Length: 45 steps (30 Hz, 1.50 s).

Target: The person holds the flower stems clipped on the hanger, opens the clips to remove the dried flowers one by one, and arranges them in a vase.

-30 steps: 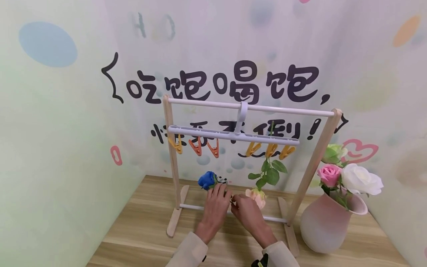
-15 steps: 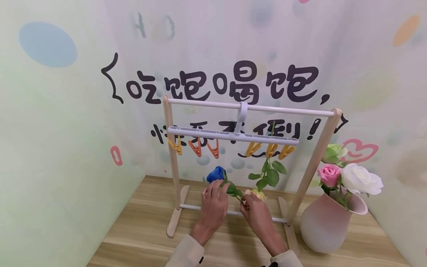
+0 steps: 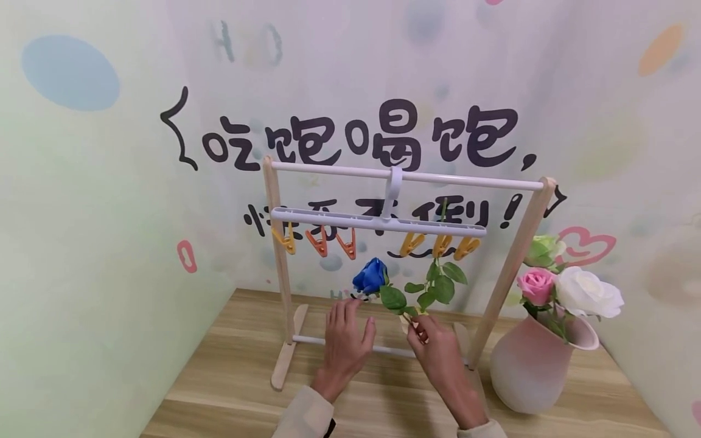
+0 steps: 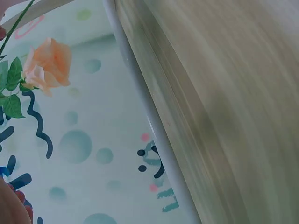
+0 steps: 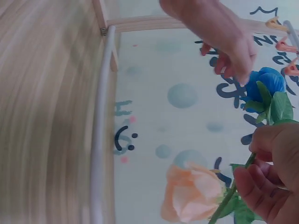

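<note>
Below the hanger (image 3: 339, 219), blue rose (image 3: 371, 277) just above relaxed left hand (image 3: 346, 337), stem (image 5: 225, 201) pinched in right hand (image 3: 438, 350)

"What does the left wrist view take in?"

"A peach rose (image 4: 49, 67), upper left, with green leaves (image 4: 13, 107) beside it."

"And above that?"

"A green stem (image 4: 17, 24) slants across the corner, a sliver of the right hand (image 4: 8, 7) next to it."

"Where's the left hand (image 4: 11, 205)?"

"Mostly cut off, in the bottom left corner. A scrap of blue (image 4: 3, 171) shows just above it, too little to name."

"And the rest?"

"A pale rod (image 4: 139, 93) runs diagonally down the middle, with the blurred bench (image 4: 233, 107) to its right. To its left, a backdrop (image 4: 103, 112) with teal dots (image 4: 75, 146), black strokes (image 4: 21, 181) and a smiley face (image 4: 142, 168) just beside the rod."
</note>
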### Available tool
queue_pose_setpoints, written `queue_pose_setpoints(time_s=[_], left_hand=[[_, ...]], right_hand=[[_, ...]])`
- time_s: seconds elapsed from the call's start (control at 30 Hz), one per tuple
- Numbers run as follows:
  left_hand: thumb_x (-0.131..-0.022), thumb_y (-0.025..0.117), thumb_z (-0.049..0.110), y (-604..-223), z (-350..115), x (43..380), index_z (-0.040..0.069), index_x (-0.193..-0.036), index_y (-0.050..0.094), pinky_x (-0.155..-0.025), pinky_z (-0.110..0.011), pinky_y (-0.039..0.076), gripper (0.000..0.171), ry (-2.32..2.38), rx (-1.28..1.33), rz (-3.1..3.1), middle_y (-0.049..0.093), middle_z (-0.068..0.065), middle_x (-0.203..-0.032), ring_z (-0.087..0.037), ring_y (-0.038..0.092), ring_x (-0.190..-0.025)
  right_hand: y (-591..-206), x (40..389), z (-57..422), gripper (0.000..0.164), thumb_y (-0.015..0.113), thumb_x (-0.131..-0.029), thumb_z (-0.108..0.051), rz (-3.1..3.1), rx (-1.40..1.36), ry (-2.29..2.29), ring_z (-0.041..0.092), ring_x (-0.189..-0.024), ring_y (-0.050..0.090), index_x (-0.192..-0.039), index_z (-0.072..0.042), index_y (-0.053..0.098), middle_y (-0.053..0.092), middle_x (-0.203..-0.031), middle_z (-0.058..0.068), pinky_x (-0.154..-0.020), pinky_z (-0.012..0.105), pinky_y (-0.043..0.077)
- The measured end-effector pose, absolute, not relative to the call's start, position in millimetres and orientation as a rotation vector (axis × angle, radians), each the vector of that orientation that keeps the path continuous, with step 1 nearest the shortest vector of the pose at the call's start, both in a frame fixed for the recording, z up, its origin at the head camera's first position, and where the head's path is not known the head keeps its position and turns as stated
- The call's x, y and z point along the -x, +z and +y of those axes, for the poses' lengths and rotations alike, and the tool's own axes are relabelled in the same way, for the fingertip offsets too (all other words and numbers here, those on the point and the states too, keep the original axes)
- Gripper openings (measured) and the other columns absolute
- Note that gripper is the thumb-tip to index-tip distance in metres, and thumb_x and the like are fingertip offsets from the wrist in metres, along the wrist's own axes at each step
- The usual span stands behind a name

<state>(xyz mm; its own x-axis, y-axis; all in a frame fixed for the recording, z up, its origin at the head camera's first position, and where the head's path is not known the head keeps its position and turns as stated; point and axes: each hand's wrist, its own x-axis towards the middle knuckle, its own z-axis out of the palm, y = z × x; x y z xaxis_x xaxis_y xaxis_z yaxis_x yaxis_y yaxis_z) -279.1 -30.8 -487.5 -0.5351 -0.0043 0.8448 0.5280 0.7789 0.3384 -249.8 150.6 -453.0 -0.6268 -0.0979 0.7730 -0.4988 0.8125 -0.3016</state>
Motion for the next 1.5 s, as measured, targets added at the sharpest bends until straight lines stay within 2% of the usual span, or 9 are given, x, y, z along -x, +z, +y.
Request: queue_pose_setpoints(time_s=[0.23, 0.43, 0.6, 0.8, 0.93, 1.03, 1.17, 1.3, 1.5], left_hand=[[-0.088, 0.067, 0.023, -492.9, -21.2, 279.4, 0.007, -0.116, 0.058, -0.083, -0.040, 0.045, 0.033, -0.836, 0.363, -2.099, 0.059, -0.010, -0.109, -0.023, 0.055, -0.098], [-0.091, 0.065, 0.026, -496.2, -12.3, 279.4, 0.008, -0.128, 0.056, -0.089, -0.043, 0.047, 0.042, -0.957, 0.376, -2.172, 0.058, -0.010, -0.123, -0.024, 0.056, -0.110], [-0.095, 0.061, 0.029, -494.8, -2.7, 279.5, 0.008, -0.136, 0.050, -0.094, -0.045, 0.047, 0.048, -1.035, 0.402, -2.256, 0.054, -0.010, -0.132, -0.026, 0.055, -0.116], [-0.098, 0.057, 0.035, -485.5, 8.9, 284.3, 0.009, -0.137, 0.051, -0.096, -0.046, 0.046, 0.047, -1.107, 0.450, -2.279, 0.055, -0.008, -0.131, -0.025, 0.054, -0.118], [-0.098, 0.057, 0.038, -479.8, 16.6, 287.8, 0.010, -0.133, 0.055, -0.098, -0.046, 0.045, 0.045, -1.110, 0.455, -2.295, 0.058, -0.007, -0.129, -0.025, 0.054, -0.120], [-0.096, 0.060, 0.037, -477.1, 23.3, 289.5, 0.010, -0.131, 0.058, -0.105, -0.047, 0.042, 0.044, -1.118, 0.461, -2.289, 0.061, -0.008, -0.127, -0.026, 0.054, -0.122], [-0.094, 0.064, 0.037, -474.8, 32.3, 290.9, 0.008, -0.131, 0.058, -0.111, -0.049, 0.036, 0.047, -1.177, 0.454, -2.272, 0.062, -0.008, -0.126, -0.027, 0.055, -0.121], [-0.093, 0.066, 0.039, -474.6, 40.5, 292.6, 0.008, -0.132, 0.054, -0.104, -0.045, 0.042, 0.051, -1.207, 0.417, -2.309, 0.060, -0.006, -0.126, -0.025, 0.055, -0.119], [-0.090, 0.069, 0.044, -472.3, 52.8, 294.6, 0.011, -0.135, 0.049, -0.101, -0.041, 0.043, 0.059, -1.177, 0.346, -2.368, 0.057, -0.004, -0.127, -0.021, 0.054, -0.118]], right_hand=[[-442.3, 243.7, 159.2, 0.016, 0.079, -0.073, 0.005, -2.103, -0.476, 0.626, 0.009, -0.060, 0.059, -0.083, -0.004, 0.069, 0.064, -0.074, 0.004, -0.048, 0.019, 0.049], [-433.8, 236.7, 167.2, 0.020, 0.078, -0.072, 0.007, -2.028, -0.453, 0.617, 0.008, -0.059, 0.057, -0.076, -0.005, 0.062, 0.058, -0.070, 0.003, -0.048, 0.016, 0.047], [-420.4, 232.2, 176.7, 0.017, 0.076, -0.072, 0.007, -1.952, -0.409, 0.629, 0.013, -0.056, 0.060, -0.075, -0.002, 0.063, 0.061, -0.070, 0.007, -0.049, 0.016, 0.048], [-396.1, 230.0, 193.6, 0.009, 0.074, -0.075, 0.003, -1.854, -0.362, 0.639, 0.020, -0.057, 0.061, -0.081, 0.000, 0.069, 0.064, -0.073, 0.010, -0.054, 0.012, 0.047], [-380.0, 226.4, 206.2, 0.010, 0.074, -0.077, 0.002, -1.824, -0.337, 0.599, 0.022, -0.057, 0.063, -0.087, 0.002, 0.071, 0.066, -0.074, 0.013, -0.056, 0.013, 0.047], [-369.5, 221.0, 216.1, 0.011, 0.073, -0.083, -0.007, -1.864, -0.265, 0.514, 0.022, -0.060, 0.065, -0.092, 0.000, 0.072, 0.068, -0.077, 0.012, -0.056, 0.013, 0.045], [-356.6, 218.5, 225.3, 0.016, 0.072, -0.085, -0.008, -1.857, -0.231, 0.504, 0.025, -0.062, 0.067, -0.099, 0.000, 0.073, 0.069, -0.081, 0.014, -0.063, 0.002, 0.039], [-348.0, 219.9, 228.3, 0.021, 0.075, -0.081, 0.000, -1.787, -0.272, 0.601, 0.029, -0.061, 0.064, -0.102, 0.004, 0.073, 0.068, -0.084, 0.020, -0.074, -0.003, 0.034], [-338.9, 218.1, 232.5, 0.021, 0.074, -0.082, 0.000, -1.748, -0.238, 0.610, 0.028, -0.063, 0.060, -0.102, 0.007, 0.072, 0.067, -0.085, 0.024, -0.074, -0.003, 0.033]])
